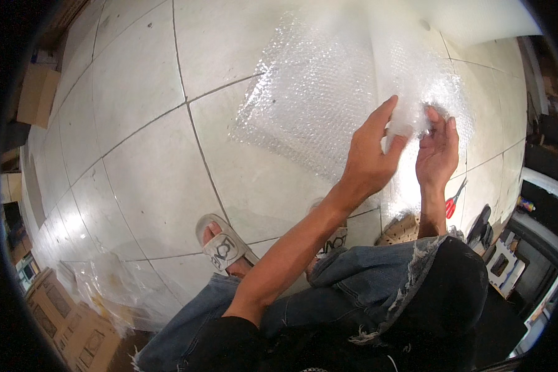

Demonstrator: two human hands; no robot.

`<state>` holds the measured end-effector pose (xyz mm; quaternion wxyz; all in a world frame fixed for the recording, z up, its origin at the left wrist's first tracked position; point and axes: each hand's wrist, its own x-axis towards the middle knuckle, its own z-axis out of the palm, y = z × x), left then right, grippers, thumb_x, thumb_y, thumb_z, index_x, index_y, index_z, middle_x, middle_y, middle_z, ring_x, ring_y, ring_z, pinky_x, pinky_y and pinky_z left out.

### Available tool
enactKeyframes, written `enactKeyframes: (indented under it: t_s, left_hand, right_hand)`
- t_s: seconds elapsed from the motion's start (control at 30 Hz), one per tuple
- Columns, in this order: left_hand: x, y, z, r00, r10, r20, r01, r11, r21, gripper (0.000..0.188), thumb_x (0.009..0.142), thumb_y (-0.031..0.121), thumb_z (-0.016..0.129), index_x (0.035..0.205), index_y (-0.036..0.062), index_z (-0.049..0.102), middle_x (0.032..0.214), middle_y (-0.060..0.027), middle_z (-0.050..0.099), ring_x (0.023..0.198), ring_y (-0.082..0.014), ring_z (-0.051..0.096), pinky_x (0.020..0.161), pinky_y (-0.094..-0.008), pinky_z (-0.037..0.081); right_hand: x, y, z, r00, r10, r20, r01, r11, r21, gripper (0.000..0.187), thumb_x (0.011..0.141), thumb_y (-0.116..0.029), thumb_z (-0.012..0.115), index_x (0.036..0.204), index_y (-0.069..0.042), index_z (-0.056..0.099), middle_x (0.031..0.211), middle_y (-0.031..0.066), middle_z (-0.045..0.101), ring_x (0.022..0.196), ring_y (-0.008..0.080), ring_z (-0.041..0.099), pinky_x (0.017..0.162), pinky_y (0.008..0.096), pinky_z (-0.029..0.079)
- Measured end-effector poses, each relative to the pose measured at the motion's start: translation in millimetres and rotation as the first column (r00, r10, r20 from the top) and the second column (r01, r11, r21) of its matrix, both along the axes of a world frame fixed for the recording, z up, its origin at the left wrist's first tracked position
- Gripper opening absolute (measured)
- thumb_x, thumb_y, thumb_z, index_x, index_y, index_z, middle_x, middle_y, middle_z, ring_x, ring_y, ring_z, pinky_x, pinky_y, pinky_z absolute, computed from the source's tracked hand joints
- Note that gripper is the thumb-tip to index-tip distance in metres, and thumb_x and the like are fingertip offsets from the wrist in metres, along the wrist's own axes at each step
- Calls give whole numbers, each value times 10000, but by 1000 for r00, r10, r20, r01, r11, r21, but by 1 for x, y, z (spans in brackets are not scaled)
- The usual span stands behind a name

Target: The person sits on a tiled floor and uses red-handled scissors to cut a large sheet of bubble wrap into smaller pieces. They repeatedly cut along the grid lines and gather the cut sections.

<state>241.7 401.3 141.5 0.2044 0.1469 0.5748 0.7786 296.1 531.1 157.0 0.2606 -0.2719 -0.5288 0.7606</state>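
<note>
A sheet of clear bubble wrap (316, 93) lies spread on the tiled floor in front of me, and part of it is gathered up towards the right. My left hand (373, 152) reaches across and curves round the gathered part, its forefinger and thumb apart with wrap between them. My right hand (438, 152) has its palm turned up and its fingers curled at the wrap's right side. Some fingertips are hidden by the glossy plastic. Whether anything is inside the gathered wrap, I cannot tell.
Red-handled scissors (452, 201) lie on the floor beside my right forearm. A cardboard piece (398, 230) sits near my right knee. Printed cardboard boxes (74, 319) and crumpled clear plastic (121, 285) are at the lower left. A brown box (38, 96) stands at the far left.
</note>
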Motion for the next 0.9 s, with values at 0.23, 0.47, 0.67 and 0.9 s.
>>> enactKeyframes:
  t_s: [0.23,0.47,0.67,0.9]
  left_hand:
    - [-1,-3,-22,880,-67,470,-107,937,333,345,1022,188,400,1199,-82,520,1159,-171,606,1049,-239,611,935,-374,503]
    - [-3,-8,-31,726,-93,681,-300,849,435,214,974,84,483,1142,-42,524,1063,-167,626,1000,-275,641,906,-412,549]
    - [-15,-26,-44,711,117,693,-437,846,305,262,908,-22,556,1168,-24,530,1024,-131,631,949,-241,646,893,-407,557]
    - [-26,-59,-70,755,285,591,-436,891,127,244,914,79,619,1147,16,590,992,-73,621,869,-186,626,838,-403,568]
  right_hand:
    - [-5,-6,-1,989,-26,144,-36,911,411,361,774,-29,759,1084,36,586,1059,75,579,953,142,540,853,253,438]
    - [-7,-8,3,945,-213,248,-4,752,659,384,758,-56,790,1059,1,559,1023,57,558,936,121,525,802,239,452]
    - [2,9,5,959,-265,98,152,776,612,324,836,-19,694,1120,14,542,1035,84,574,932,127,550,834,257,461]
    - [10,25,10,950,-312,9,264,817,514,262,871,-28,664,1105,3,552,1098,103,542,983,141,549,860,269,484]
